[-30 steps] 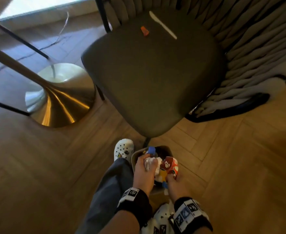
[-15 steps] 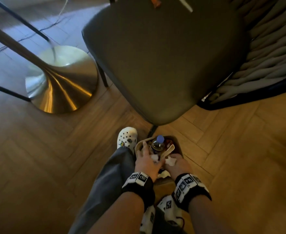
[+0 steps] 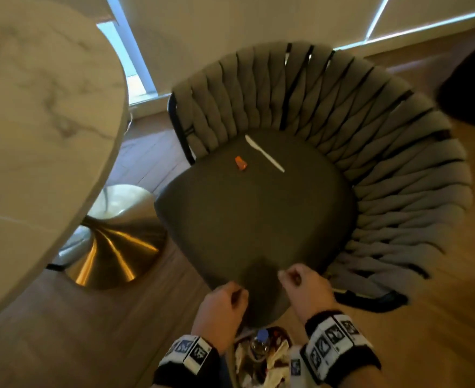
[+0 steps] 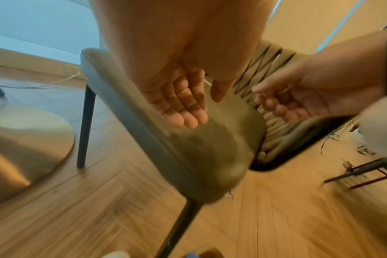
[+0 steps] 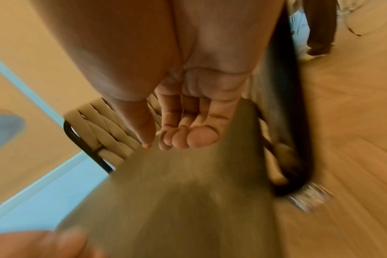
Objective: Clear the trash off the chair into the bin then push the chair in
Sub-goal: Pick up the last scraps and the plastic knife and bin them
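A grey chair [image 3: 247, 225] with a woven backrest stands ahead of me, beside the table. On its seat, near the back, lie a white plastic knife [image 3: 264, 153] and a small orange scrap [image 3: 240, 163]. Both my hands hover over the seat's front corner, empty, fingers loosely curled: left hand [image 3: 225, 301] [image 4: 179, 104], right hand [image 3: 303, 284] [image 5: 188, 129]. Below my wrists sits the bin [image 3: 282, 331], holding a blue-capped bottle [image 3: 260, 343] and crumpled paper.
A round marble table [image 3: 34, 135] fills the left, on a brass cone base [image 3: 110, 247] close to the chair's left side. Wooden herringbone floor [image 3: 426, 331] lies to the right. A dark object [image 3: 471, 85] sits at far right.
Both hands have come up out of the bin, leaving the trash in it, and now hover over the seat's front. My view has lifted towards the chair and table.
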A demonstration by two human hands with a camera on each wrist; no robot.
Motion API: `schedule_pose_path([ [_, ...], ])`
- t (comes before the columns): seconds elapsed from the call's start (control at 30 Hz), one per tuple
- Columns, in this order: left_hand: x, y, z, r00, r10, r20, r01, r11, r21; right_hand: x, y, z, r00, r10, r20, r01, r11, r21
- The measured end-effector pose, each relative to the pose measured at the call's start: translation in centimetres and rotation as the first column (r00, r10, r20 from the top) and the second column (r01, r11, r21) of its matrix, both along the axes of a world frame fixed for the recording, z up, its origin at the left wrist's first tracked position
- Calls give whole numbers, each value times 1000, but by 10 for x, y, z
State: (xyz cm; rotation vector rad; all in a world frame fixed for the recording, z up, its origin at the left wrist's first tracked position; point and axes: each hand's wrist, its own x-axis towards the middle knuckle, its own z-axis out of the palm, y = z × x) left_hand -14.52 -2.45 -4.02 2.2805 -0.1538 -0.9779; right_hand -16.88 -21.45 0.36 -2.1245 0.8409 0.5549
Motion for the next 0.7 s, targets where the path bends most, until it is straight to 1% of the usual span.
schedule_pose_path([
  [0.07, 32, 0, 7, 1000, 4, 19, -4, 1000, -14, 64, -15, 12, 997, 19, 77, -12, 996, -85],
  [0.1, 47, 0, 8, 999, 5, 36, -4, 1000, -14, 98, -23, 12, 994, 32, 106, -19, 992, -125],
  [0.2, 101, -7, 7, 994, -22, 107, 26, 999, -29, 196, -47, -11, 987, 95, 133, -55, 958, -282],
  [0.27, 145, -17, 2, 981, -56, 185, 60, 998, -17, 249, -61, -33, 987, 142, 72, -107, 926, -362],
  [0.33, 190, -31, -5, 959, -90, 268, 92, 996, 5, 286, -72, -53, 984, 174, -45, -177, 904, -390],
  [0.4, 231, -50, -11, 940, -110, 323, 108, 994, 23, 303, -80, -71, 964, 227, -138, -264, 878, -398],
  [0.43, 249, -60, -14, 931, -118, 345, 114, 993, 34, 305, -83, -79, 955, 249, -162, -294, 868, -401],
  [0.5, 278, -80, -21, 908, -175, 380, 158, 985, 76, 303, -85, -90, 957, 238, -163, -284, 879, -383],
  [0.53, 290, -90, -25, 900, -222, 376, 194, 975, 109, 301, -85, -93, 963, 219, -158, -263, 891, -369],
  [0.6, 306, -105, -35, 897, -317, 308, 271, 945, 183, 293, -83, -92, 969, 185, -164, -231, 910, -345],
  [0.67, 313, -112, -45, 883, -410, 229, 347, 898, 269, 280, -79, -84, 973, 153, -173, -202, 926, -320],
  [0.7, 315, -113, -49, 872, -434, 228, 363, 884, 293, 272, -76, -79, 977, 140, -163, -185, 933, -308],
])
